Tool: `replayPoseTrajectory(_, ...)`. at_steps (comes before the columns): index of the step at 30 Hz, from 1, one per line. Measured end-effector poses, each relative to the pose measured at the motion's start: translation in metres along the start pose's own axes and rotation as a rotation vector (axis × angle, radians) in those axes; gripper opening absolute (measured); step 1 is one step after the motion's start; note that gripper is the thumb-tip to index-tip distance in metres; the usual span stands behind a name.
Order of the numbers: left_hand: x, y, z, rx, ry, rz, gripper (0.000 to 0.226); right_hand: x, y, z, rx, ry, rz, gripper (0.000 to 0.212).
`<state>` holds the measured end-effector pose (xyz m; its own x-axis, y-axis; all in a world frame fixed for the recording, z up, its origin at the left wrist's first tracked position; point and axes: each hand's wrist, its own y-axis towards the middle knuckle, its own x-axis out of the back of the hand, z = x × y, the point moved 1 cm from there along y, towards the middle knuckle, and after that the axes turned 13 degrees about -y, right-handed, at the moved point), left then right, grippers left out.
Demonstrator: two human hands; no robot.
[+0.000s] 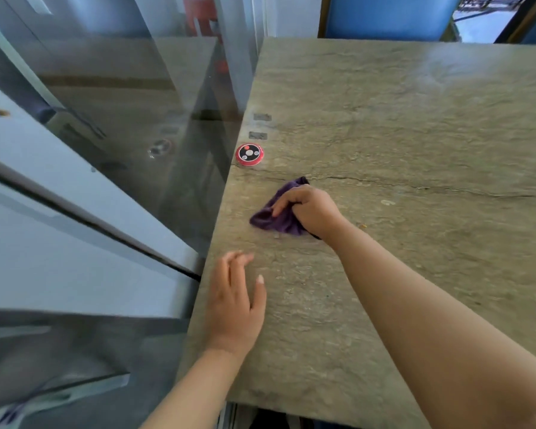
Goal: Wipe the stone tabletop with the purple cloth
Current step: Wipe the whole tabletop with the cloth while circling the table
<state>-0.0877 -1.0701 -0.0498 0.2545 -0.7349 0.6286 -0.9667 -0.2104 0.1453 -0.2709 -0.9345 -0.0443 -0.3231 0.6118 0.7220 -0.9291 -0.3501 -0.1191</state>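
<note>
The stone tabletop (415, 134) is grey-green with dark veins and fills the right of the head view. A bunched purple cloth (271, 216) lies pressed on it near the left edge. My right hand (310, 209) is closed over the cloth, knuckles up, and hides the cloth's right part. My left hand (235, 301) rests flat on the stone nearer to me, fingers spread, with nothing in it.
A round red and black call button (250, 154) sits at the table's left edge, just beyond the cloth. Two small grey tags (260, 126) lie past it. A glass pane (121, 134) borders the table's left side. A blue chair (387, 15) stands at the far end.
</note>
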Motion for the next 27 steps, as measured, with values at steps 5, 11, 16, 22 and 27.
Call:
replayPoseTrajectory(5, -0.007, -0.031, 0.005, 0.010, 0.096, 0.012, 0.047, -0.016, 0.035, 0.014, -0.021, -0.153, -0.121, 0.062)
replayPoseTrajectory(11, -0.007, -0.029, 0.002, 0.029, 0.046, -0.055, 0.045, -0.048, 0.014, 0.034, 0.307, -0.136, 0.135, 0.053)
replayPoseTrajectory(16, -0.005, -0.027, -0.001, -0.010, 0.085, -0.120, 0.041, -0.024, -0.072, 0.014, 0.347, -0.002, 0.247, 0.047)
replayPoseTrajectory(22, -0.006, -0.027, 0.002, 0.029, 0.071, -0.082, 0.045, 0.017, -0.122, 0.004, 0.022, -0.012, 0.398, 0.055)
replayPoseTrajectory(27, 0.002, -0.054, -0.005, 0.166, 0.060, -0.169, 0.052, -0.022, -0.070, 0.031, 0.097, -0.153, 0.145, 0.065)
